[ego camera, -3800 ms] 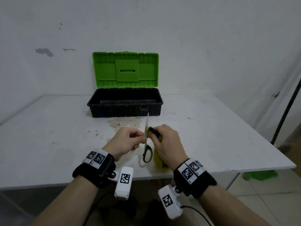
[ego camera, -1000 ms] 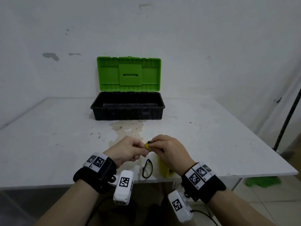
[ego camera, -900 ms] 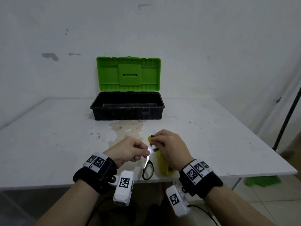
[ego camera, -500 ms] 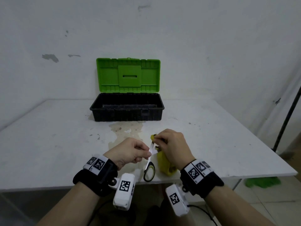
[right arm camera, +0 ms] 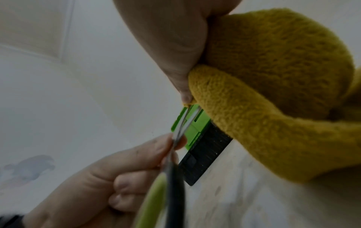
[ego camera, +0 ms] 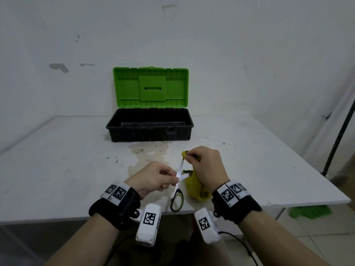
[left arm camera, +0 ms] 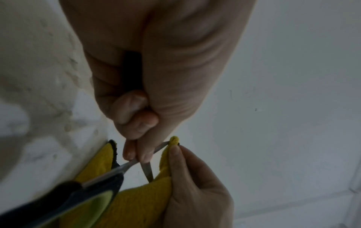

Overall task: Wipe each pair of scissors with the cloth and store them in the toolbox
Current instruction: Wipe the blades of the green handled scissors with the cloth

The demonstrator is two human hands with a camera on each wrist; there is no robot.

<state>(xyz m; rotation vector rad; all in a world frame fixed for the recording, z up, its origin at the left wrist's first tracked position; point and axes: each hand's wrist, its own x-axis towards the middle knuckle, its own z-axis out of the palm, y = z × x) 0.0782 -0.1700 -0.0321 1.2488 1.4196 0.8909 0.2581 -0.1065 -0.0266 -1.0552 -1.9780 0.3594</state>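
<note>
Scissors point(ego camera: 178, 186) up over the table's point(ego camera: 57, 169) near edge, blades parted, left hand point(ego camera: 153, 179) pinching them at the pivot. Right hand point(ego camera: 205, 166) pinches the yellow cloth point(ego camera: 194, 187) round one blade tip; toolbox point(ego camera: 149, 127) sits open behind.

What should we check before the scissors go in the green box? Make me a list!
1. Toolbox lid open: ok.
2. Left hand pinches the scissors firmly: ok.
3. Right hand holds the yellow cloth on the blade tip: ok.
4. Blades closed for safe carrying: not ok, they are spread apart.
5. Blades wiped clean: cannot tell.
6. Room inside the toolbox: cannot tell, its floor is mostly hidden.
</note>
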